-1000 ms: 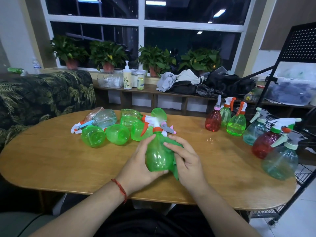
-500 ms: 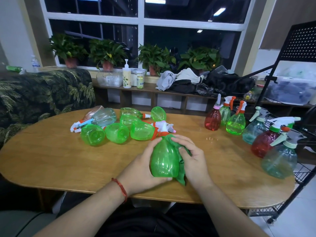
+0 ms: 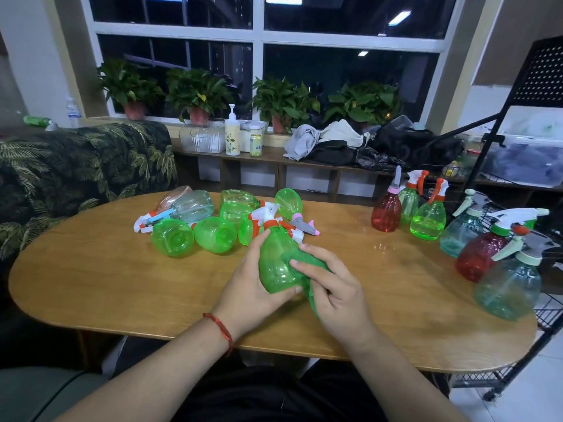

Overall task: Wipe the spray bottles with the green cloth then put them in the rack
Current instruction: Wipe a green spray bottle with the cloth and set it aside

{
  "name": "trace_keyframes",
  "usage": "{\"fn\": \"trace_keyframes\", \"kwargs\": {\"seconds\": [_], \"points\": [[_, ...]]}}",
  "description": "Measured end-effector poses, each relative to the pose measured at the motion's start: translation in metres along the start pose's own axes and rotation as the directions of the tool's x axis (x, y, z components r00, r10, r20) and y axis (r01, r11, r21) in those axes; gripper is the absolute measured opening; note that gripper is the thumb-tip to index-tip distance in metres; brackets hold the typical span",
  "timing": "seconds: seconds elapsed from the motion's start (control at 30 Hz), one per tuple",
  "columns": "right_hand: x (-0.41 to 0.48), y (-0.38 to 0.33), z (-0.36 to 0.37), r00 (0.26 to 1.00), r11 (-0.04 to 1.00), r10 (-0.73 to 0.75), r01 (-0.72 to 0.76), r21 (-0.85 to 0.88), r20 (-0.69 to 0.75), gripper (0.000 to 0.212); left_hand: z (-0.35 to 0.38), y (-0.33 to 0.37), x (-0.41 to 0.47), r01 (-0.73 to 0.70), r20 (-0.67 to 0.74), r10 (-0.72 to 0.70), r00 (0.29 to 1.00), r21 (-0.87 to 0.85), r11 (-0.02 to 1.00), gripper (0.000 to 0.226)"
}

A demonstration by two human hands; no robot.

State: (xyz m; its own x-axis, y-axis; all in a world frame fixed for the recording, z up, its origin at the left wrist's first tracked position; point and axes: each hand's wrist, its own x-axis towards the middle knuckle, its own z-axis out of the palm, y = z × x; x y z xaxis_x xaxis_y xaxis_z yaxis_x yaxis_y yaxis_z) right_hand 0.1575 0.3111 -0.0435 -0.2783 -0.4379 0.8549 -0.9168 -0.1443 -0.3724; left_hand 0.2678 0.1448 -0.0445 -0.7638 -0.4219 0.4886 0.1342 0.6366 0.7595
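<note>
The person was in the middle of the wiping step. The left hand (image 3: 253, 287) had its fingers curled round the belly of a green bottle (image 3: 278, 263), which was tilted with its nozzle pointing away, just above the table (image 3: 106, 284). The right hand (image 3: 332, 287) had the green cloth (image 3: 304, 259) bunched under bent fingers and pressed it against the bottle's side. To my eye the next move called for turning the bottle to reach the unwiped faces, then carrying it across to the black rack (image 3: 551, 306) at the far right. A heap of bottles (image 3: 213, 233) lay on their sides just beyond the hands, so plenty seemed left to do; others stood upright near the rack, a red bottle (image 3: 385, 211) among them. No bottle showed a label. A pump bottle (image 3: 233, 138) and a small can (image 3: 256, 145) on the shelf carried print too small to read.
</note>
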Motion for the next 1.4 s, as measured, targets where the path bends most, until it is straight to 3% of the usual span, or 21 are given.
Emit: {"fn": "trace_keyframes", "kwargs": {"seconds": [0.17,0.27,0.4,0.5,0.8,1.13,1.27,1.4], "points": [[0.003,0.003,-0.001,0.989,0.987,0.141,-0.138,0.079,-0.034,0.053,0.0,0.003,-0.001,-0.048,0.063,0.045,0.997,0.04,0.998,0.12],[0.005,0.007,-0.002,0.962,0.954,0.265,-0.251,0.162,-0.071,0.052,0.0,0.006,-0.004,-0.108,0.177,0.099,0.979,0.044,0.993,0.119],[0.009,0.014,-0.007,0.869,0.816,0.493,-0.45,0.362,-0.031,0.049,-0.003,0.01,-0.006,-0.137,0.286,0.132,0.949,-0.003,0.991,0.116],[0.01,0.013,-0.011,0.823,0.736,0.567,-0.514,0.441,0.014,0.05,-0.005,0.012,-0.004,-0.116,0.299,0.123,0.946,-0.041,0.992,0.114],[0.007,0.008,-0.006,0.918,0.872,0.396,-0.375,0.314,-0.002,0.05,0.0,0.006,-0.004,-0.098,0.245,0.089,0.965,0.028,0.995,0.12],[-0.001,0.003,0.0,0.999,0.997,0.023,-0.025,0.07,0.029,0.045,0.002,-0.003,0.002,0.017,0.058,-0.013,0.998,-0.062,0.998,0.117],[0.0,0.002,-0.002,0.998,0.997,0.041,-0.043,0.06,0.04,0.044,0.002,-0.002,0.004,0.007,0.044,-0.006,0.999,-0.031,1.0,0.117],[0.003,0.005,-0.001,0.983,0.973,0.178,-0.182,0.141,0.036,0.05,0.0,0.0,0.003,-0.018,0.084,0.018,0.996,0.006,1.0,0.118]]}}
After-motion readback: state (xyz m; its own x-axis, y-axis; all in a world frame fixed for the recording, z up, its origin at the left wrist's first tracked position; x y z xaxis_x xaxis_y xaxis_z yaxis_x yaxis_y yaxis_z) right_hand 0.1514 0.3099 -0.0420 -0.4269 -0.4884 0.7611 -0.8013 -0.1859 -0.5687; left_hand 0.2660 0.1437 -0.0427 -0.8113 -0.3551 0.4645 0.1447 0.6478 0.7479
